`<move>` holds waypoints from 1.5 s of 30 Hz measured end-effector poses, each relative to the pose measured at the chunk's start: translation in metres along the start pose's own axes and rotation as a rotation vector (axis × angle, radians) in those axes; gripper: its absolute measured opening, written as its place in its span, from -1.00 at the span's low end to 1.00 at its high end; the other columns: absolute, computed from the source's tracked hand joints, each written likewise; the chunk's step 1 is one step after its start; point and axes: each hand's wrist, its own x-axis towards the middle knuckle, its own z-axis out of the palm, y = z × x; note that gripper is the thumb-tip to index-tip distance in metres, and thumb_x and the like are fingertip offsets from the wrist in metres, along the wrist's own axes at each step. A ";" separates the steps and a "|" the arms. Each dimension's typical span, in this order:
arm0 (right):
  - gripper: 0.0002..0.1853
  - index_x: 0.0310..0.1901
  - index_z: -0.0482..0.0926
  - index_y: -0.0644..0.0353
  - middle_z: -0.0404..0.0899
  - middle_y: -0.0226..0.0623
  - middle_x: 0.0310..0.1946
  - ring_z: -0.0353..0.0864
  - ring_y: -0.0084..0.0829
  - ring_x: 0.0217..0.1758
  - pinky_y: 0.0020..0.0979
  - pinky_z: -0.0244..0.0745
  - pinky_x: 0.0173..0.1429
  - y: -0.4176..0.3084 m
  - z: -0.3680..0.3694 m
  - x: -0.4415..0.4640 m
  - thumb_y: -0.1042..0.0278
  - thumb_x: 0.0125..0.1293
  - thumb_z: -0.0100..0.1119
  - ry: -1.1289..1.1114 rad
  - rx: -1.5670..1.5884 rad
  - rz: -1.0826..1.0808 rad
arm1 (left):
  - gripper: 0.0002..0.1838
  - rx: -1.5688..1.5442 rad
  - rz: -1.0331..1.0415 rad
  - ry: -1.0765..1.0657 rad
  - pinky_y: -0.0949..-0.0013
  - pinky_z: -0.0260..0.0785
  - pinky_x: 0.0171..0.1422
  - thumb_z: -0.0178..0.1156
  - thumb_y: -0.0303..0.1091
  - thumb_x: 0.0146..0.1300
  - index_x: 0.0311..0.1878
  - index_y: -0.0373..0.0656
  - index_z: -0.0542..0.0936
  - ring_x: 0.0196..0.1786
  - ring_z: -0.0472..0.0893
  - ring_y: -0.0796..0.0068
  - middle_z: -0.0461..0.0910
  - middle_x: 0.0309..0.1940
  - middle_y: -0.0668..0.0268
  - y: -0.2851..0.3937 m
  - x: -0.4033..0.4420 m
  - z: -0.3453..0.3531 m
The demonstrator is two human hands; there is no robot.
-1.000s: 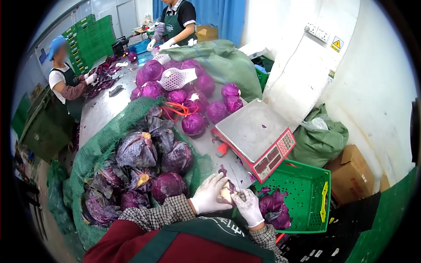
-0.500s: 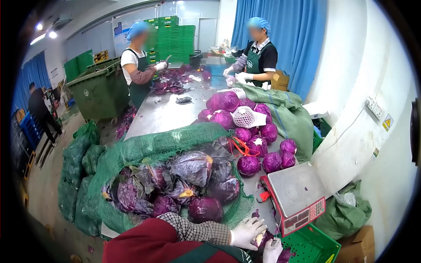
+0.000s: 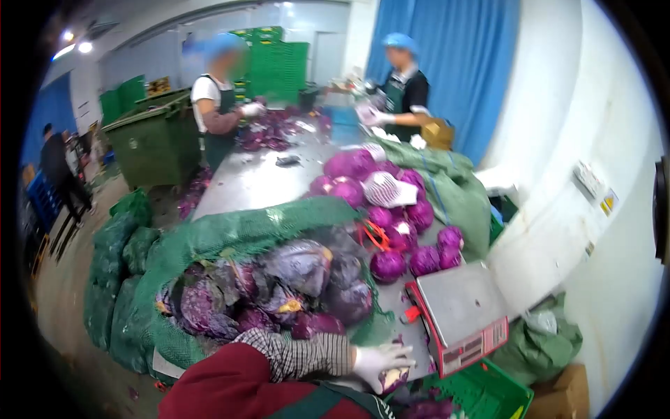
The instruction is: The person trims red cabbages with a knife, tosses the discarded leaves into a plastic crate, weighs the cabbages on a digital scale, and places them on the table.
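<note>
My left hand (image 3: pixel 379 364), in a white glove under a checked cuff, rests on a red cabbage (image 3: pixel 395 378) at the lower edge of the view. Its fingers curve over the top, and the pale cut part of the cabbage shows below them. My right hand is out of sight. Blurred purple leaves (image 3: pixel 422 408) lie low beside the cabbage. Left of my hand, an opened green mesh sack (image 3: pixel 230 222) holds several untrimmed red cabbages (image 3: pixel 296 269) with dark outer leaves.
A red scale (image 3: pixel 464 307) stands right of my hand, above a green crate (image 3: pixel 488 391). Trimmed cabbages (image 3: pixel 352 164) are heaped on the metal table (image 3: pixel 237 181). Two co-workers in blue caps stand across it. Full mesh sacks (image 3: pixel 112 279) stand at left.
My right hand has dropped out of view at the bottom. My left hand and the cabbage have shifted slightly left and down in the view. The person at the back right has raised their hands.
</note>
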 end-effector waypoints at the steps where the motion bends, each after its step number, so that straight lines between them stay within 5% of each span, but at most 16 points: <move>1: -0.58 0.11 0.49 0.30 0.51 -0.12 0.11 0.52 -0.23 0.13 -0.17 0.48 0.16 -0.020 0.019 0.001 0.36 0.26 0.31 -0.147 -0.209 -0.186 | 0.16 0.037 0.098 0.061 -0.13 0.02 0.46 0.51 0.07 -0.29 0.45 -0.03 0.19 0.43 0.11 -0.31 0.06 0.44 -0.18 -0.003 0.005 -0.004; 2: -0.71 0.06 0.57 0.27 0.61 -0.30 -0.29 0.58 -0.41 -0.36 -0.40 0.50 -0.30 -0.006 0.063 0.026 0.47 0.31 0.12 -0.081 0.290 0.022 | 0.16 0.189 0.068 0.024 -0.12 0.12 0.40 0.51 0.04 -0.31 0.45 -0.02 0.20 0.41 0.18 -0.26 0.09 0.43 -0.15 0.005 0.011 -0.024; 3: -0.76 -0.03 0.58 0.31 0.64 -0.32 -0.38 0.50 -0.59 -0.48 -0.48 0.48 -0.34 -0.004 0.086 0.024 0.41 0.31 0.19 -0.020 0.105 -0.094 | 0.17 0.119 -0.035 -0.102 -0.07 0.22 0.33 0.52 0.02 -0.34 0.44 -0.04 0.20 0.38 0.27 -0.19 0.15 0.41 -0.14 0.012 0.015 -0.048; 4: -0.68 0.08 0.53 0.27 0.62 -0.40 -0.32 0.48 -0.63 -0.44 -0.53 0.45 -0.34 -0.039 0.101 0.013 0.44 0.31 0.18 -0.193 0.245 0.218 | 0.19 0.128 -0.126 -0.175 -0.03 0.27 0.32 0.53 0.02 -0.32 0.45 -0.07 0.16 0.35 0.32 -0.13 0.19 0.38 -0.15 0.013 0.012 -0.056; 5: -0.61 0.17 0.48 0.26 0.61 -0.42 -0.24 0.46 -0.66 -0.41 -0.60 0.40 -0.37 -0.055 0.119 0.008 0.45 0.31 0.17 -0.302 0.012 0.068 | 0.22 0.073 -0.181 -0.188 -0.01 0.22 0.39 0.53 0.04 -0.30 0.47 -0.12 0.12 0.38 0.28 -0.15 0.18 0.38 -0.18 0.012 0.007 -0.055; 6: -0.55 0.20 0.44 0.28 0.59 -0.25 -0.09 0.54 -0.50 -0.23 -0.48 0.50 -0.18 -0.043 0.132 0.006 0.39 0.30 0.20 -0.425 0.043 0.069 | 0.23 0.026 -0.129 -0.136 -0.01 0.16 0.45 0.53 0.10 -0.26 0.47 -0.18 0.09 0.41 0.25 -0.18 0.15 0.39 -0.22 0.002 0.006 -0.047; 9: -0.49 0.25 0.34 0.34 0.44 -0.05 0.00 0.41 -0.30 -0.16 -0.31 0.37 -0.05 0.000 0.150 0.007 0.29 0.34 0.18 -0.259 -0.479 -0.767 | 0.24 -0.019 -0.330 -0.040 0.02 0.13 0.48 0.50 0.20 -0.22 0.45 -0.23 0.10 0.43 0.20 -0.22 0.11 0.40 -0.23 0.021 0.008 -0.040; 11: -0.52 0.26 0.33 0.32 0.47 -0.15 -0.11 0.48 -0.51 -0.48 -0.47 0.47 -0.36 0.006 0.147 0.011 0.30 0.39 0.13 -0.248 -0.646 -0.935 | 0.23 -0.055 -0.372 0.070 0.02 0.14 0.48 0.48 0.26 -0.21 0.44 -0.23 0.13 0.44 0.16 -0.24 0.08 0.42 -0.19 0.024 0.008 -0.022; 16: -0.52 0.31 0.27 0.35 0.41 0.09 0.07 0.54 -0.24 -0.02 -0.30 0.50 0.04 -0.043 0.128 -0.013 0.22 0.49 -0.07 -0.514 -0.153 0.044 | 0.17 -0.012 -0.359 0.134 -0.01 0.12 0.47 0.48 0.21 -0.19 0.42 -0.23 0.17 0.42 0.18 -0.23 0.12 0.40 -0.16 0.034 0.006 -0.011; 17: -0.51 0.33 0.23 0.40 0.37 0.17 0.19 0.41 -0.08 0.24 -0.22 0.34 0.30 -0.038 0.127 -0.011 0.23 0.52 -0.16 -0.448 -0.459 -0.532 | 0.16 0.004 -0.367 0.136 -0.02 0.12 0.47 0.48 0.20 -0.18 0.42 -0.23 0.17 0.42 0.18 -0.23 0.12 0.40 -0.16 0.037 0.006 -0.009; 24: -0.47 0.37 0.12 0.47 0.25 0.23 0.30 0.29 0.07 0.36 -0.18 0.21 0.43 -0.048 0.145 -0.008 0.29 0.51 -0.18 -0.454 -0.381 -0.363 | 0.04 0.103 -0.441 0.143 -0.04 0.16 0.44 0.41 0.09 -0.10 0.40 -0.26 0.20 0.39 0.21 -0.25 0.16 0.37 -0.20 0.056 0.015 -0.005; 32: -0.69 0.07 0.44 0.39 0.56 0.14 -0.10 0.57 0.08 -0.11 -0.17 0.51 0.00 -0.030 0.145 0.000 0.33 0.48 -0.07 -0.226 -0.407 -0.428 | 0.03 0.152 -0.436 0.143 -0.02 0.20 0.43 0.38 0.13 -0.08 0.36 -0.35 0.25 0.41 0.20 -0.23 0.20 0.35 -0.20 0.062 0.015 -0.001; 36: -0.68 0.02 0.44 0.39 0.54 0.04 -0.27 0.58 -0.04 -0.20 -0.24 0.53 -0.11 -0.011 0.131 0.009 0.28 0.49 -0.11 -0.174 -0.257 -0.033 | 0.07 0.028 -0.392 0.311 0.06 0.18 0.46 0.45 0.10 -0.12 0.36 -0.37 0.23 0.42 0.21 -0.18 0.24 0.33 -0.20 0.040 -0.008 0.005; 38: -0.66 0.07 0.42 0.34 0.53 -0.08 -0.33 0.54 -0.23 -0.40 -0.33 0.50 -0.30 0.013 0.112 -0.002 0.22 0.50 -0.13 -0.068 -0.197 0.026 | 0.07 -0.177 -0.395 0.380 0.12 0.06 0.53 0.43 0.08 -0.09 0.33 -0.49 0.19 0.49 0.13 -0.06 0.20 0.34 -0.23 0.022 -0.033 0.007; 42: -0.55 0.27 0.31 0.14 0.52 -0.24 -0.36 0.29 -0.53 -0.79 -0.48 0.28 -0.69 0.057 0.055 -0.021 0.06 0.50 -0.09 0.342 0.073 0.394 | 0.09 -0.151 -0.498 0.341 0.12 0.01 0.55 0.41 0.06 -0.08 0.38 -0.43 0.11 0.49 0.08 -0.12 0.10 0.38 -0.26 0.022 -0.047 0.008; 45: -0.38 0.41 0.15 0.10 0.52 -0.29 -0.33 0.22 -0.57 -0.77 -0.50 0.18 -0.69 0.073 -0.009 -0.028 0.02 0.44 0.02 0.283 -0.224 0.384 | 0.07 -0.115 -0.420 0.247 0.10 0.00 0.55 0.45 -0.01 -0.10 0.36 -0.44 0.15 0.47 0.12 -0.15 0.09 0.37 -0.26 0.024 -0.033 -0.003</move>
